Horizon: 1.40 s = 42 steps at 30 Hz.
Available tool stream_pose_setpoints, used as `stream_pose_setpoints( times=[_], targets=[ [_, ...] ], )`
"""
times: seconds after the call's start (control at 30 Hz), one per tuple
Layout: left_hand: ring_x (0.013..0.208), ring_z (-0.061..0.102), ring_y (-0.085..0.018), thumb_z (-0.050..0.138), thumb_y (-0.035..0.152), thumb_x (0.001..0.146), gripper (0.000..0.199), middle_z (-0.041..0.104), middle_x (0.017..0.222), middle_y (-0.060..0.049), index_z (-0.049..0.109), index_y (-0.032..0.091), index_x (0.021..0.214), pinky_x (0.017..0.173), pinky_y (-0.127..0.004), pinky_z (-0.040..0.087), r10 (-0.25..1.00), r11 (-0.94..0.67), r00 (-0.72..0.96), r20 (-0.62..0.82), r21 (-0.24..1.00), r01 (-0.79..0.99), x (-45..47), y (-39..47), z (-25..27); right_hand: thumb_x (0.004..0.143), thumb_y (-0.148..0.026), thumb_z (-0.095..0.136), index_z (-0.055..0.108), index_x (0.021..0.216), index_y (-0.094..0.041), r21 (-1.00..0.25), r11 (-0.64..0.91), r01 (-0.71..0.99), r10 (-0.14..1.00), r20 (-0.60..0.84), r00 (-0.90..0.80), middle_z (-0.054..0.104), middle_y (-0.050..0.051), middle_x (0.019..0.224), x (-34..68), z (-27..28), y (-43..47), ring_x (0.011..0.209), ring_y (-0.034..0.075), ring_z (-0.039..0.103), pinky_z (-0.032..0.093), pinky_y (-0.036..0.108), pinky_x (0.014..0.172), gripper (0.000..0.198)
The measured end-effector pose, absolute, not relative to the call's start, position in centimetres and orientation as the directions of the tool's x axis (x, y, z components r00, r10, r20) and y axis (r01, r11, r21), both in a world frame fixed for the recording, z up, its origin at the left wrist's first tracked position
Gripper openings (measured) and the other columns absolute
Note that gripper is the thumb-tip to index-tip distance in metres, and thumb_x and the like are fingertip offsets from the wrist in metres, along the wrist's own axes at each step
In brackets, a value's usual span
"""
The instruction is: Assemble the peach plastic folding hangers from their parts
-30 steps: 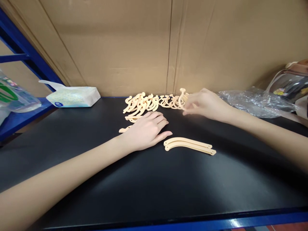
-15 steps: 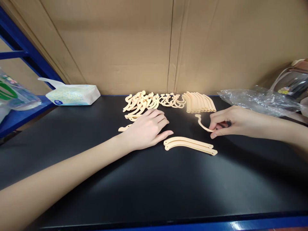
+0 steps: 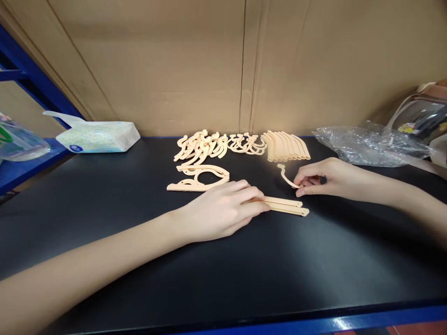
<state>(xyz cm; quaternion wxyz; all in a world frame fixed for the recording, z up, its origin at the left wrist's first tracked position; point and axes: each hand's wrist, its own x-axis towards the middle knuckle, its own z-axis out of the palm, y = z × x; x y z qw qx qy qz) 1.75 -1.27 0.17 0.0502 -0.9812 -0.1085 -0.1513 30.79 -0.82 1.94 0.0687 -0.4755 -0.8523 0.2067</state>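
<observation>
My right hand (image 3: 316, 179) pinches the lower end of a thin curved beige hanger hook (image 3: 287, 177) between thumb and fingers. Two long beige hanger arms (image 3: 284, 205) lie side by side on the black tabletop (image 3: 223, 284). My left hand (image 3: 232, 207) is closed over their left ends, which its fingers hide. Just behind it lies a folded beige hanger (image 3: 190, 187), with curved pieces forming a loop.
Along the back stand a heap of curved hanger arms (image 3: 199, 146), a cluster of hooks (image 3: 246, 144) and a neat row of arms (image 3: 286, 145). A tissue pack (image 3: 99, 136) sits at left, crumpled clear plastic (image 3: 370, 144) at right. Cardboard (image 3: 157, 65) rises behind.
My left hand has moved right and nearer, from beside the folded hanger onto the two hanger arms. My right hand still holds the hook. The view has shifted slightly.
</observation>
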Motion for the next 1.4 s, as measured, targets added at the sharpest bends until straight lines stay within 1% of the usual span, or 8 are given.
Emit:
stream_pose_setpoints(
  times=[0.43,0.7,0.8,0.9,1.07,1.17,1.3,1.4],
  targets=[
    [0.097,0.054,-0.019,0.043,0.015,0.095,0.028,0.062,0.116,-0.008,0.061,0.015,0.116,0.086,-0.031,0.047,0.251,-0.964,0.911,0.326,-0.006,0.268,1.9,-1.5,0.0,0.084,-0.045,0.058,0.067,0.081,-0.023,-0.424,0.462,0.779,0.849,-0.042,-0.527,0.052,-0.004,0.058,30.3,1.6,-1.2,0.053,0.01,0.045,0.035,0.023,0.051,0.024],
    [0.092,0.058,-0.019,0.036,0.024,0.098,0.03,0.065,0.112,-0.008,0.059,0.015,0.115,0.08,-0.033,0.044,0.228,-0.953,0.902,0.367,-0.105,0.284,2.1,-1.8,0.5,0.086,-0.05,0.055,0.067,0.082,-0.022,-0.422,0.488,0.764,0.843,0.002,-0.538,0.061,-0.002,0.064,30.0,1.7,-1.5,0.056,0.012,0.052,0.037,0.024,0.053,0.031],
    [0.093,0.058,-0.02,0.035,0.028,0.099,0.031,0.066,0.108,-0.008,0.059,0.015,0.113,0.079,-0.034,0.042,0.319,-0.903,0.834,0.451,-0.124,0.412,1.8,-1.2,1.4,0.089,-0.049,0.051,0.067,0.084,-0.021,-0.418,0.536,0.733,0.828,0.091,-0.554,0.066,0.0,0.072,29.7,1.8,-1.8,0.06,0.012,0.056,0.039,0.024,0.056,0.033],
    [0.09,0.058,-0.022,0.037,0.031,0.097,0.028,0.066,0.095,-0.007,0.061,0.017,0.095,0.079,-0.035,0.042,0.518,-0.735,0.673,0.528,-0.127,0.666,0.8,0.7,2.4,0.09,-0.047,0.05,0.067,0.085,-0.021,-0.395,0.564,0.725,0.815,0.125,-0.565,0.067,0.0,0.073,29.5,1.9,-2.1,0.06,0.012,0.057,0.04,0.024,0.058,0.031],
    [0.087,0.058,-0.028,0.046,0.042,0.089,0.03,0.066,0.085,-0.01,0.058,0.017,0.078,0.071,-0.037,0.043,0.826,-0.369,0.375,0.421,-0.1,0.924,-2.6,4.9,3.2,0.091,-0.047,0.049,0.068,0.089,-0.022,-0.361,0.572,0.737,0.812,0.124,-0.57,0.068,0.0,0.075,29.5,1.9,-2.2,0.063,0.012,0.058,0.04,0.024,0.058,0.031],
    [0.092,0.059,-0.031,0.052,0.046,0.084,0.028,0.066,0.09,-0.011,0.058,0.019,0.083,0.068,-0.036,0.043,0.882,-0.258,0.253,0.398,-0.043,0.965,-4.4,6.6,3.2,0.091,-0.047,0.048,0.068,0.09,-0.022,-0.349,0.566,0.747,0.818,0.125,-0.562,0.069,0.001,0.077,29.7,1.9,-2.2,0.064,0.013,0.059,0.04,0.024,0.059,0.032],
    [0.079,0.062,-0.028,0.055,0.052,0.079,0.031,0.067,0.083,-0.007,0.057,0.021,0.077,0.056,-0.031,0.037,0.956,-0.187,0.171,0.239,0.048,0.981,-5.4,7.6,3.2,0.091,-0.046,0.049,0.068,0.089,-0.022,-0.339,0.564,0.753,0.821,0.13,-0.556,0.069,0.001,0.077,29.8,1.8,-2.1,0.064,0.013,0.059,0.039,0.025,0.059,0.031],
    [0.072,0.061,-0.025,0.055,0.056,0.077,0.034,0.068,0.08,-0.006,0.054,0.022,0.073,0.053,-0.03,0.035,0.968,-0.179,0.159,0.196,0.092,0.979,-5.4,7.9,3.1,0.091,-0.046,0.049,0.068,0.087,-0.022,-0.334,0.566,0.754,0.82,0.136,-0.556,0.068,0.001,0.075,29.9,1.8,-2.1,0.062,0.013,0.058,0.039,0.025,0.058,0.031]
  ],
)
